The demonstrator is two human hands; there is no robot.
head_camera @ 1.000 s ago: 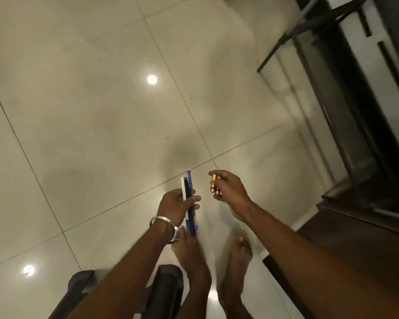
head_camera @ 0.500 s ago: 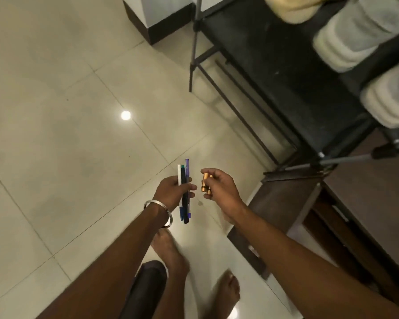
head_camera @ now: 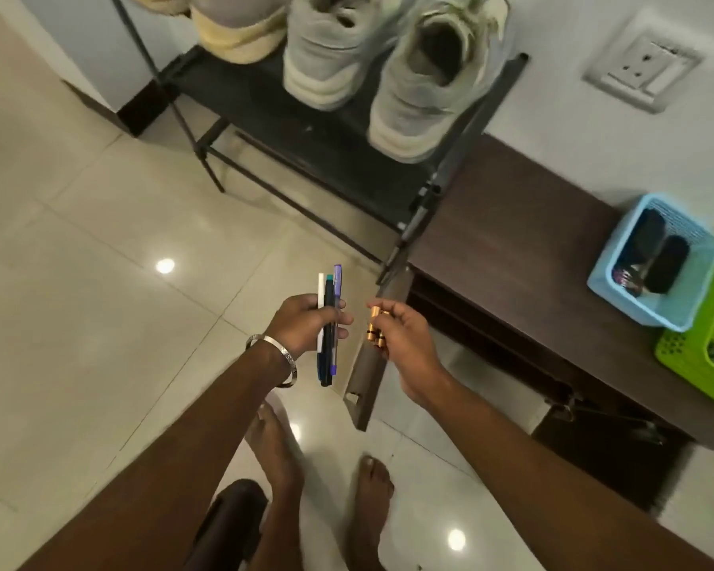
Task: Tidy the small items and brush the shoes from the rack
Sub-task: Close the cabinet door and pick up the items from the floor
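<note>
Pens (head_camera: 328, 323) gripped, blue basket (head_camera: 656, 300) part-filled

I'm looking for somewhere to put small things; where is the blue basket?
In the head view, the blue basket sits at the right on the dark wooden bench, beside a green basket.

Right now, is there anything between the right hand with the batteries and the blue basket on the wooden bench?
Nothing visible stands between. The right hand holds the batteries above the floor, and bare bench top lies before the blue basket, which is open on top.
</note>
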